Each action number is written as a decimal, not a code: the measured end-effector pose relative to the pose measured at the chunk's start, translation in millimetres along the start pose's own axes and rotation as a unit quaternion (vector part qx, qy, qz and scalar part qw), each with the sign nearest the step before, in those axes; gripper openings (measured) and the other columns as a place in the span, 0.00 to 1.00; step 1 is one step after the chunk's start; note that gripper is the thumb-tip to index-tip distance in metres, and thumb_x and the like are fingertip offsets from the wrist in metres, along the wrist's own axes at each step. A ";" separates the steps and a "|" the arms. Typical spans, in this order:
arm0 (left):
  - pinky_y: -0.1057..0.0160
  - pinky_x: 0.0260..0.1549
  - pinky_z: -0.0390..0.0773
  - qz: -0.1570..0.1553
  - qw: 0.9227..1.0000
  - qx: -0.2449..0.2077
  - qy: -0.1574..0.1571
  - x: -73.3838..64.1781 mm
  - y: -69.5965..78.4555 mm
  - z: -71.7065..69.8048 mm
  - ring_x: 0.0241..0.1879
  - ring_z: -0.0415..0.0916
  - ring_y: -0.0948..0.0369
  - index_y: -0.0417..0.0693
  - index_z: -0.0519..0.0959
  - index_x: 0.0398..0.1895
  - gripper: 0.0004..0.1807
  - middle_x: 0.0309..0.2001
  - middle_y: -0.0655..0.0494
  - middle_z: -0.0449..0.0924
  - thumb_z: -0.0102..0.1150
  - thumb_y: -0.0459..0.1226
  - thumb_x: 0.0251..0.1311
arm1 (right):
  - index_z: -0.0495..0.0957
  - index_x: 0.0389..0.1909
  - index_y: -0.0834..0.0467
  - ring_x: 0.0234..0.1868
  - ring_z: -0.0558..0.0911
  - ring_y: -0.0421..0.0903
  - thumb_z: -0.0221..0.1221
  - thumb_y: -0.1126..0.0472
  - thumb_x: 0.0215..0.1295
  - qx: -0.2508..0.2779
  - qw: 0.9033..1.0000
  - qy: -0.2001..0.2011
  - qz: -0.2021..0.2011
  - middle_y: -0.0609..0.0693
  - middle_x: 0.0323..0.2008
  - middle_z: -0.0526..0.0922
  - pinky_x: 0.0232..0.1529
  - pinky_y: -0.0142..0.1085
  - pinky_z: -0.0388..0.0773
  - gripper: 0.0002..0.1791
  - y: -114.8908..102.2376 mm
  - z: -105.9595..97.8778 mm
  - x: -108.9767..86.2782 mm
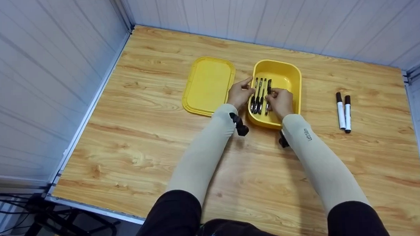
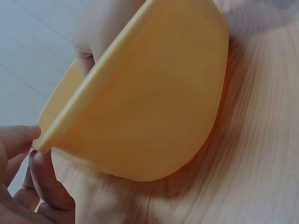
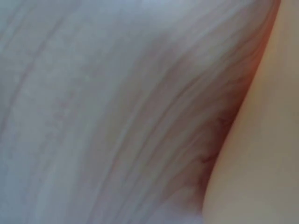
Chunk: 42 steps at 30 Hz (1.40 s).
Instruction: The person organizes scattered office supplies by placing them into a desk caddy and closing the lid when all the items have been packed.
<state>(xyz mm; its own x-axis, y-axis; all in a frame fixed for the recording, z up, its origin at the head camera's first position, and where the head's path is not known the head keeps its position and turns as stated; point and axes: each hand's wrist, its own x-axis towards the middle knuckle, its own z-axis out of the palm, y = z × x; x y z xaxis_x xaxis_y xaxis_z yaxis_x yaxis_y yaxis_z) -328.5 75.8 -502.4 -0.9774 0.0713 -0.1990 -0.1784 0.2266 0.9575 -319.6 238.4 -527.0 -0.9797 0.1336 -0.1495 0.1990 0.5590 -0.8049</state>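
Observation:
A yellow plastic box [image 1: 298, 89] stands without its lid on the wooden table. Several black-and-clear pens [image 1: 257, 100] lie side by side lengthwise along its left side. My left hand [image 1: 240, 94] pinches the left rim between thumb and fingers; the left wrist view shows the same left hand [image 2: 37, 182] gripping the rim's edge. Reaching inside, my right hand [image 1: 282, 101] holds the rightmost pen [image 1: 269, 85] by its middle, parallel to the others. In the right wrist view only the box's outer wall [image 3: 261, 163] shows beside blurred table, with the fingers hidden.
The yellow lid [image 1: 208, 85] lies flat to the left of the box. Two white markers with dark caps [image 1: 341, 110] rest together on the table [image 1: 132, 135] to the right. Pale panel walls [image 1: 205, 15] enclose the back and sides.

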 end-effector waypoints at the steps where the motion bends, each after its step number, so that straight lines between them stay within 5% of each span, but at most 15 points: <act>1: 0.72 0.23 0.72 0.002 1.000 0.001 0.001 0.1 -0.2 0.2 0.29 0.71 0.65 0.55 0.71 0.59 0.26 0.31 0.59 0.75 0.59 0.34 0.54 | 0.70 0.55 0.66 0.14 0.77 0.43 0.60 0.66 0.56 -0.002 1.000 0.000 0.001 0.57 0.32 0.80 0.17 0.34 0.76 0.24 0.1 0.2 0.1; 42: 0.71 0.27 0.74 -0.002 1.000 -0.012 0.001 -0.2 0.0 -0.9 0.35 0.73 0.64 0.54 0.71 0.58 0.26 0.32 0.59 0.76 0.60 0.34 0.53 | 0.73 0.53 0.62 0.20 0.79 0.47 0.61 0.62 0.56 -0.024 1.000 0.008 -0.016 0.54 0.31 0.80 0.20 0.34 0.77 0.22 0.3 2.1 -0.2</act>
<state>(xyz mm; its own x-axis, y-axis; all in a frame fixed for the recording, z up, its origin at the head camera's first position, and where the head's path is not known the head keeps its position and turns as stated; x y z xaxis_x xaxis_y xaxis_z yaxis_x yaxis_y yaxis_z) -328.5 74.9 -502.2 -0.9770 0.0686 -0.2017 -0.1843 0.2031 0.9617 -319.4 236.8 -528.4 -0.9853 0.1266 -0.1144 0.1680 0.6022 -0.7805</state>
